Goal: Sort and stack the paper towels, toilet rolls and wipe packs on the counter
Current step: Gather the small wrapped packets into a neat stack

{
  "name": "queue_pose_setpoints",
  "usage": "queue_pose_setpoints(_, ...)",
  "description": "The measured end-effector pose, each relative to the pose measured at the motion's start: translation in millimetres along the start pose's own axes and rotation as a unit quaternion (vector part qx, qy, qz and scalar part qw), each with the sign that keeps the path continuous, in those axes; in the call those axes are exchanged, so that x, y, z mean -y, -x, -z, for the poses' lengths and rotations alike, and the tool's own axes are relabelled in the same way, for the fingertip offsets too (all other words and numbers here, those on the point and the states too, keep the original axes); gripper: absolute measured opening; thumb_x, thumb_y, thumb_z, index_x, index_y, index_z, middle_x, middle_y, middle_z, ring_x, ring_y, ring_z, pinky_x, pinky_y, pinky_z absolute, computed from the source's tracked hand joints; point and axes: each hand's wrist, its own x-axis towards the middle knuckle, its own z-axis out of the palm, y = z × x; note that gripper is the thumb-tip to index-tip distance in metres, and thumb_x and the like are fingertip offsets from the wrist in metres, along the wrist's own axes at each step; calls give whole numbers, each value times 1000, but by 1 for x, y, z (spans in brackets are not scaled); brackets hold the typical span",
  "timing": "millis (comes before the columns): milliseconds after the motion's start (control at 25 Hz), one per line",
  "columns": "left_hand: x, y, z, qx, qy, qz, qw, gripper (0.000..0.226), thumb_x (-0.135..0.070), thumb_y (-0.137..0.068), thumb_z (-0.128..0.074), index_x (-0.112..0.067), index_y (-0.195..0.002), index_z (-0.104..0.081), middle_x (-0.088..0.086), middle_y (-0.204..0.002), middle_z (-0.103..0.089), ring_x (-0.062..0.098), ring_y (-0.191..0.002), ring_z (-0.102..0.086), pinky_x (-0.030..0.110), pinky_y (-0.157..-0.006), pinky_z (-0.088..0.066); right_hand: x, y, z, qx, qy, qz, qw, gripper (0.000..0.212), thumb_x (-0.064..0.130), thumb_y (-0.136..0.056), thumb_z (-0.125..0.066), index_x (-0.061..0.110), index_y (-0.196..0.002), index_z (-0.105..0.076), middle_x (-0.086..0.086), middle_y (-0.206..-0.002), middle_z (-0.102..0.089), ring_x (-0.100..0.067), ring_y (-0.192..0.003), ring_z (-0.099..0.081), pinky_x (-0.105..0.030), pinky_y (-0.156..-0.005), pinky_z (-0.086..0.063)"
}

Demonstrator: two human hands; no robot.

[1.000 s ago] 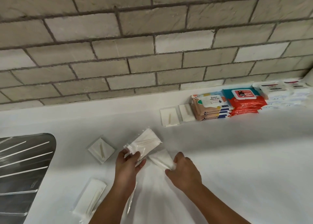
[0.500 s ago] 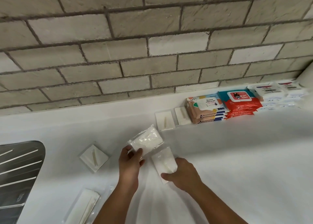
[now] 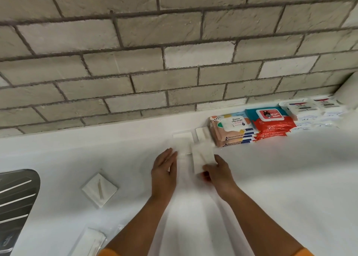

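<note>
My right hand [image 3: 218, 171] pinches a small white napkin packet [image 3: 202, 158] by its near end, just above the white counter [image 3: 271, 178]. My left hand [image 3: 164, 170] has straight fingers, and its tips touch a blurred white packet [image 3: 182, 148] lying in front of two more packets [image 3: 201, 133] by the wall. Right of these stand stacks of wipe packs along the wall: beige [image 3: 232, 129], red and teal [image 3: 271, 122], and white [image 3: 306, 110]. A packet with a toothpick [image 3: 99, 190] lies to the left, and another packet [image 3: 91, 242] sits near the bottom edge.
A steel sink drainer [image 3: 17, 197] fills the left edge. A brick-tiled wall [image 3: 174, 62] rises behind the counter. Part of a white roll [image 3: 347, 95] shows at the far right, behind the white wipe packs.
Both hands have moved away from me toward the wall and the packets there. My left hand has straightened its fingers off the packet it gripped; the right hand keeps its packet.
</note>
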Motion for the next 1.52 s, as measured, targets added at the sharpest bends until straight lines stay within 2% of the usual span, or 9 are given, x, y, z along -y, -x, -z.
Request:
queue_pose_setpoints(120,14,-13,-22,67,-98,-67,991,30,-9,-96,-62,-12,-125,-70,9,-139,-59,22,-132,-52,25,-114,-36,9,-18,-3,-21,-46,-12,999,24,-8,-90,-57,8,-104,-68,-20,-96,-72,-29,-70,-69,-37,-66,-63)
queue_pose_setpoints(320,24,-24,-43,126,-204,-153,959,29,-9,-94,-64,-4,-122,-70,16,-137,-60,33,-134,-50,47,-107,-48,10,-43,-4,-71,-68,-14,995,21,-1,-87,-72,2,-107,-68,-19,-99,-74,-29,-77,-73,-22,-52,-57)
queue_pose_setpoints(720,17,-20,-38,123,-148,-96,977,37,-6,-96,-59,-5,-133,-59,15,-135,-57,28,-131,-50,41,-112,-44,10,-61,-3,-141,-77,-52,986,25,12,-86,-81,-3,-102,-70,-19,-96,-77,-18,-61,-72,-13,-40,-47)
queue_pose_setpoints(920,17,-22,-34,63,-110,-74,989,24,-1,-94,-60,-6,-116,-66,11,-118,-61,20,-113,-56,26,-101,-45,6,-69,-4,-141,-179,-58,972,39,7,-80,-82,-5,-112,-63,-25,-110,-71,-34,-87,-77,-21,-53,-58)
queue_pose_setpoints(1040,17,-25,-31,-19,-50,-16,998,9,-5,-94,-64,-8,-101,-68,5,-105,-61,9,-101,-55,22,-92,-48,1,-60,-3,-154,-83,-21,984,34,7,-80,-76,2,-110,-61,-21,-107,-69,-26,-89,-71,-16,-47,-51)
queue_pose_setpoints(1160,4,-28,-31,-74,53,129,987,2,-14,-98,-60,-14,-97,-62,-2,-99,-60,14,-96,-62,20,-82,-52,-8,-41,-7,-164,61,97,980,23,7,-85,-65,16,-105,-57,-4,-92,-66,-23,-84,-65,-27,-63,-51)
queue_pose_setpoints(1320,-21,-40,-41,-122,212,292,925,16,-9,-96,-59,-16,-106,-48,0,-98,-59,20,-89,-67,27,-70,-60,-41,-39,-20,-207,388,364,821,29,21,-76,-64,15,-104,-67,-6,-107,-67,-31,-102,-59,-44,-90,-49)
queue_pose_setpoints(1400,-30,-44,-48,-117,205,353,905,36,-10,-96,-59,-22,-125,-42,-1,-94,-59,16,-78,-67,34,-62,-62,-41,-42,-24,-177,472,341,794,43,35,-80,-53,19,-118,-66,-6,-128,-64,-31,-125,-55,-55,-110,-39)
queue_pose_setpoints(1520,-28,-46,-56,-76,89,316,942,63,-15,-92,-59,-35,-145,-33,-3,-83,-63,20,-75,-67,42,-72,-61,-39,-46,-24,-132,535,280,786,65,48,-87,-30,20,-140,-55,-8,-154,-48,-32,-149,-36,-59,-122,-16)
